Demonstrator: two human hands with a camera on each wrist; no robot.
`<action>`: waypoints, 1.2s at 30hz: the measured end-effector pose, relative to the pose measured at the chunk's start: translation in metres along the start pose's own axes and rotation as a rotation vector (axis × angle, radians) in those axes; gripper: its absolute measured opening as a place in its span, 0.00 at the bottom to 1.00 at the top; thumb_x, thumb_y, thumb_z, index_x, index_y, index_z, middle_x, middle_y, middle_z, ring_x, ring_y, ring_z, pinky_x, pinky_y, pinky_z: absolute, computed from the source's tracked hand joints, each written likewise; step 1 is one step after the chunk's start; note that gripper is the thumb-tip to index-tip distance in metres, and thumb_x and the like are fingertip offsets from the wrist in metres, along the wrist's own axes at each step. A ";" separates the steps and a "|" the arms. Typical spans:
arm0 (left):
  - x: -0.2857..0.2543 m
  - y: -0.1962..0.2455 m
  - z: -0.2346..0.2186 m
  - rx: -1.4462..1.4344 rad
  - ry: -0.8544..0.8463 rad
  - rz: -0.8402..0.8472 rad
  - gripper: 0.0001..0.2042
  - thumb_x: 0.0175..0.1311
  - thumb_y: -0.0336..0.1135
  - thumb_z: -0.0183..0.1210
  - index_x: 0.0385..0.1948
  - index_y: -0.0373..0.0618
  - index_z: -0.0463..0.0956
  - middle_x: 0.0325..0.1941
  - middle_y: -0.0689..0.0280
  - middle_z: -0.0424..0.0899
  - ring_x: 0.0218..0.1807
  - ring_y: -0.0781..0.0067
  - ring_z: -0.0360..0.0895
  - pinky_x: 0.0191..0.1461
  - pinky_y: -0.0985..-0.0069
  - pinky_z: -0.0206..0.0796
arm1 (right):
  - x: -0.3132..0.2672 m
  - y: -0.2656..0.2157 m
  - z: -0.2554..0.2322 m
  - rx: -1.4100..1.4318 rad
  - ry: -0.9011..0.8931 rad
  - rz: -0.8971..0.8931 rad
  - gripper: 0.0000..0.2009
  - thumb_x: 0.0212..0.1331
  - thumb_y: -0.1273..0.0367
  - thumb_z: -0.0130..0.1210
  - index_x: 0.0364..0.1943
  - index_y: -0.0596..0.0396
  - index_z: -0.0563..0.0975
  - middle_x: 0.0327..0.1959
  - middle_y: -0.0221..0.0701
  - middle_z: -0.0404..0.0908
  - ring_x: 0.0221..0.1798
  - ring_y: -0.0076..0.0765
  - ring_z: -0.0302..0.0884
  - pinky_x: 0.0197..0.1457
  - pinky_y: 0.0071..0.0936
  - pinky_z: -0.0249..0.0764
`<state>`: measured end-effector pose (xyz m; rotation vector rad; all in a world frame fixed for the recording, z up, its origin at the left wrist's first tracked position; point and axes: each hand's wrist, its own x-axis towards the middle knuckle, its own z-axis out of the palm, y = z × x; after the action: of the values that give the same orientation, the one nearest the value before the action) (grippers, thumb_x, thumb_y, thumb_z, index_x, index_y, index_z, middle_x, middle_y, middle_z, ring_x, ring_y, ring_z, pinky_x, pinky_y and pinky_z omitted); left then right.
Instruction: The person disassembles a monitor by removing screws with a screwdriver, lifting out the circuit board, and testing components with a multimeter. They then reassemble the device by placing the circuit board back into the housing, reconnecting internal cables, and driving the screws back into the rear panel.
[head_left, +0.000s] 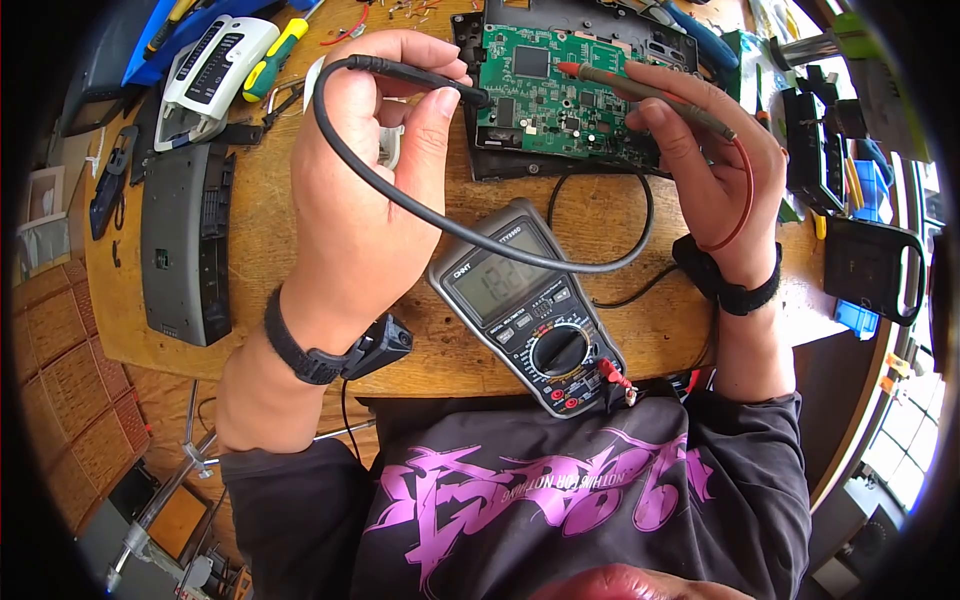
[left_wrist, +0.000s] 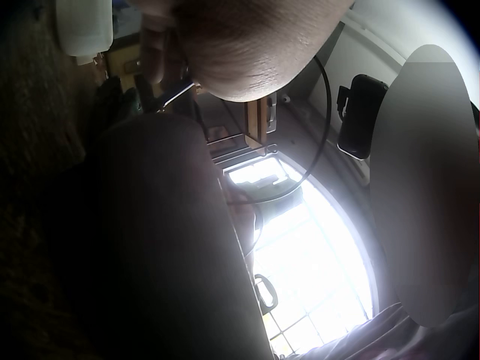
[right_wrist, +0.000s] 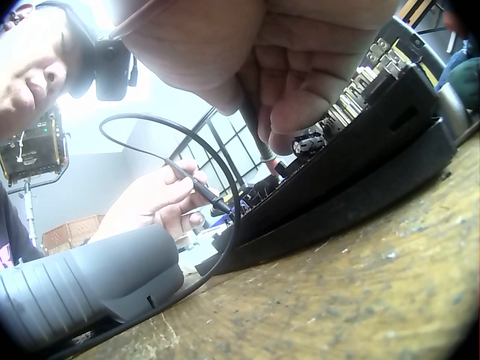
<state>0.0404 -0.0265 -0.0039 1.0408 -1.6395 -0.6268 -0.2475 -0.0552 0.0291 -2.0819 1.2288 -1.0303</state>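
My left hand [head_left: 365,190] pinches a black test probe [head_left: 425,78], its far end at the left edge of a green circuit board [head_left: 545,120]. Between the fingers of my right hand [head_left: 715,165] is a red-and-grey test probe [head_left: 640,90], pointing left toward the large dark chip [head_left: 531,62] on the board. The board sits in a black plastic housing [head_left: 490,165], seen from the side in the right wrist view. Below the hands lies a grey digital multimeter [head_left: 535,310], digits on its display. In the left wrist view the probe is hidden.
A black lead [head_left: 470,235] loops over the multimeter. To the left lie a dark plastic casing [head_left: 180,245], a white cable tester [head_left: 215,75] and a green-yellow screwdriver [head_left: 275,60]. A black case [head_left: 872,268] stands at the right table edge.
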 end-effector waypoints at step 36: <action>0.005 -0.006 0.008 -0.229 0.132 0.032 0.11 0.83 0.21 0.63 0.60 0.35 0.76 0.59 0.54 0.90 0.60 0.68 0.90 0.60 0.75 0.85 | 0.001 -0.006 -0.003 -0.029 -0.025 0.002 0.15 0.81 0.72 0.65 0.66 0.60 0.88 0.51 0.36 0.96 0.52 0.25 0.92 0.58 0.24 0.85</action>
<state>0.0345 -0.0350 -0.0087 0.8688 -1.4302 -0.6913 -0.2464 -0.0532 0.0353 -2.1082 1.2400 -0.9880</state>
